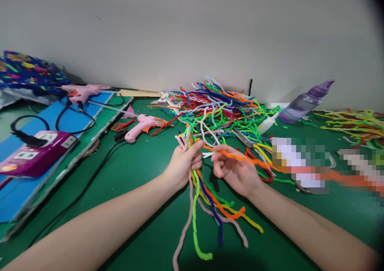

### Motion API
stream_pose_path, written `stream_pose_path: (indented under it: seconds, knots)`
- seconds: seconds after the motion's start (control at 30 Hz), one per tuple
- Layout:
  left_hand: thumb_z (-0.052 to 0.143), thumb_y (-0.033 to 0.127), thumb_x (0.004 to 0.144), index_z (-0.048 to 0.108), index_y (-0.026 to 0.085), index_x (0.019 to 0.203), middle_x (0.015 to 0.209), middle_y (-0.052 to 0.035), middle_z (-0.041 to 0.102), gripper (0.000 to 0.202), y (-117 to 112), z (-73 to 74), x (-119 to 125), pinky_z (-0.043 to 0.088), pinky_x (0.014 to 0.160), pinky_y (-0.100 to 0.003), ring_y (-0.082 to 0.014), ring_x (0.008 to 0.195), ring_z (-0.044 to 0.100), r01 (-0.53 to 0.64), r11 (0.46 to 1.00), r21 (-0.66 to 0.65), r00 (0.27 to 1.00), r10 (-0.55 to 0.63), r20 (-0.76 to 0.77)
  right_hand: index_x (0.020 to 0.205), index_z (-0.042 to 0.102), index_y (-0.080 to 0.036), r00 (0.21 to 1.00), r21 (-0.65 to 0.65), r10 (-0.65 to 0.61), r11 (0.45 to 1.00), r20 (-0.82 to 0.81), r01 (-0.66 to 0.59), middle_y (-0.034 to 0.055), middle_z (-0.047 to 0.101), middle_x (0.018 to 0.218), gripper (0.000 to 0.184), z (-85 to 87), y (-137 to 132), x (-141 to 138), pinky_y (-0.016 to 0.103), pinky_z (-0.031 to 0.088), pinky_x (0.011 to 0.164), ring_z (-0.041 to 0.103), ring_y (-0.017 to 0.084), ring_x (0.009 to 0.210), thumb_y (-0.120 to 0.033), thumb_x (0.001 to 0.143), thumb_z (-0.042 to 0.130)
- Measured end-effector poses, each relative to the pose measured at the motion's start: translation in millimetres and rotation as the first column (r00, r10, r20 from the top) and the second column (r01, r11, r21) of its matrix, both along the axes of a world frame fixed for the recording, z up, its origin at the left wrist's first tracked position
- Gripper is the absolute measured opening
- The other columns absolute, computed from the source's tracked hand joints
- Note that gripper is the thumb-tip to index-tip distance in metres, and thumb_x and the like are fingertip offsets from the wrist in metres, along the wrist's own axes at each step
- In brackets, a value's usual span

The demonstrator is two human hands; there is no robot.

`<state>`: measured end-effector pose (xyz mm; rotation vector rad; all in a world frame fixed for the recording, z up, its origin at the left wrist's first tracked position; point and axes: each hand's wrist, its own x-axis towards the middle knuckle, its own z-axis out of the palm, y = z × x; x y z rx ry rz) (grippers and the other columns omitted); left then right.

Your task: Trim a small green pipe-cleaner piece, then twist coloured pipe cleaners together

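Note:
My left hand [186,159] is closed around a bundle of pipe cleaners [196,207] in pink, lime, purple, yellow, orange and green. Their short ends stick up above the fist, and the long ends hang and spread below it. Close by on the right, my right hand [235,169] pinches a long orange pipe cleaner [249,159], which runs from the left thumb out to the right. Behind both hands lies a large heap of mixed-colour pipe cleaners [216,107].
Two pink glue guns [139,128] lie at left, near a purple power strip [45,153] on a blue board [84,119]. A purple water bottle [304,103], a white squeeze bottle [267,124] and more yellow-green pipe cleaners [351,121] are at right. A black cord [87,187] crosses the green table [132,239].

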<state>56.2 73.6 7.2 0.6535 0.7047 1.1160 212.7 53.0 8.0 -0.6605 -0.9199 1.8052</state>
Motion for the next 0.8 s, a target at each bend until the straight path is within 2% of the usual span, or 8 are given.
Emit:
stream_pose_path:
  seconds: [0.1, 0.2, 0.27, 0.4, 0.47, 0.53, 0.67, 0.8]
  knots:
    - [0.066, 0.027, 0.077, 0.036, 0.018, 0.065, 0.05, 0.0116, 0.015, 0.033, -0.3, -1.3, -0.3, 0.013, 0.037, -0.015, -0.002, 0.041, 0.013, 0.005, 1.0, 0.005, 1.0, -0.005, 0.006, 0.102, 0.061, -0.023, 0.997, -0.032, -0.071, 0.997, -0.015, 0.071, 0.0024, 0.068, 0.095, 0.026, -1.3, 1.4, -1.3, 0.025, 0.042, 0.053, 0.056, 0.011, 0.057, -0.016, 0.079, 0.052]
    - [0.067, 0.028, 0.076, 0.034, 0.018, 0.065, 0.049, 0.0116, 0.018, 0.036, -2.1, -2.5, 0.6, 0.014, 0.037, -0.015, -0.0017, 0.041, 0.015, 0.029, 0.999, 0.027, 0.999, -0.028, -0.029, 0.098, 0.064, -0.022, 0.969, 0.089, -0.209, 0.976, 0.135, 0.198, 0.0016, 0.066, 0.083, 0.017, -0.6, 0.1, -3.6, 0.024, 0.042, 0.052, 0.054, 0.01, 0.055, -0.025, 0.086, 0.052]
    - [0.067, 0.03, 0.076, 0.032, 0.019, 0.064, 0.048, 0.0117, 0.021, 0.039, -3.7, -3.3, 2.0, 0.014, 0.037, -0.016, -0.0013, 0.04, 0.016, 0.059, 0.997, 0.046, 0.996, -0.056, -0.065, 0.091, 0.066, -0.021, 0.903, 0.252, -0.368, 0.916, 0.222, 0.311, 0.0014, 0.062, 0.076, 0.018, -0.1, -0.8, -4.6, 0.025, 0.043, 0.054, 0.054, 0.011, 0.058, -0.03, 0.089, 0.05]
    - [0.068, 0.031, 0.075, 0.037, 0.018, 0.068, 0.047, 0.0121, 0.021, 0.034, -5.7, -4.3, 4.5, 0.013, 0.037, -0.016, -0.0012, 0.039, 0.015, 0.11, 0.992, 0.065, 0.988, -0.103, -0.112, 0.082, 0.065, -0.021, 0.79, 0.516, -0.583, 0.743, 0.187, 0.426, 0.0039, 0.059, 0.089, 0.022, 1.5, -0.9, -4.4, 0.032, 0.048, 0.072, 0.057, 0.016, 0.081, -0.031, 0.091, 0.047]
    - [0.067, 0.031, 0.076, 0.041, 0.018, 0.072, 0.047, 0.0119, 0.022, 0.029, -5.8, -4.3, 4.9, 0.014, 0.037, -0.015, -0.0013, 0.04, 0.016, 0.107, 0.992, 0.068, 0.988, -0.099, -0.118, 0.081, 0.063, -0.021, 0.782, 0.566, -0.597, 0.712, 0.178, 0.415, 0.0049, 0.06, 0.089, 0.023, 1.8, -0.8, -3.9, 0.037, 0.045, 0.084, 0.057, 0.018, 0.09, -0.029, 0.092, 0.045]
    - [0.067, 0.03, 0.076, 0.044, 0.018, 0.076, 0.048, 0.0117, 0.022, 0.026, -5.5, -4.2, 4.7, 0.014, 0.038, -0.015, -0.0014, 0.04, 0.017, 0.104, 0.992, 0.071, 0.989, -0.095, -0.116, 0.082, 0.063, -0.021, 0.783, 0.58, -0.589, 0.715, 0.199, 0.391, 0.0054, 0.062, 0.088, 0.023, 1.4, -1.3, -3.6, 0.041, 0.043, 0.089, 0.058, 0.019, 0.093, -0.028, 0.092, 0.043]
    - [0.067, 0.03, 0.076, 0.048, 0.017, 0.081, 0.049, 0.0115, 0.024, 0.024, -4.9, -4.7, 4.1, 0.015, 0.038, -0.015, -0.001, 0.04, 0.018, 0.106, 0.992, 0.07, 0.988, -0.097, -0.121, 0.083, 0.061, -0.021, 0.795, 0.592, -0.576, 0.713, 0.188, 0.376, 0.0058, 0.063, 0.088, 0.023, 0.4, -3.2, -4.6, 0.041, 0.044, 0.088, 0.059, 0.02, 0.093, -0.026, 0.093, 0.042]
    - [0.069, 0.032, 0.073, 0.049, 0.015, 0.074, 0.048, 0.0111, 0.025, 0.026, -4.9, -6.1, 4.5, 0.016, 0.037, -0.015, -0.0006, 0.039, 0.019, 0.122, 0.99, 0.073, 0.977, -0.107, -0.186, 0.083, 0.061, -0.02, 0.818, 0.601, -0.559, 0.702, 0.133, 0.382, 0.0048, 0.063, 0.084, 0.023, 1.9, -4.2, -5.8, 0.042, 0.045, 0.087, 0.06, 0.019, 0.089, -0.026, 0.094, 0.041]
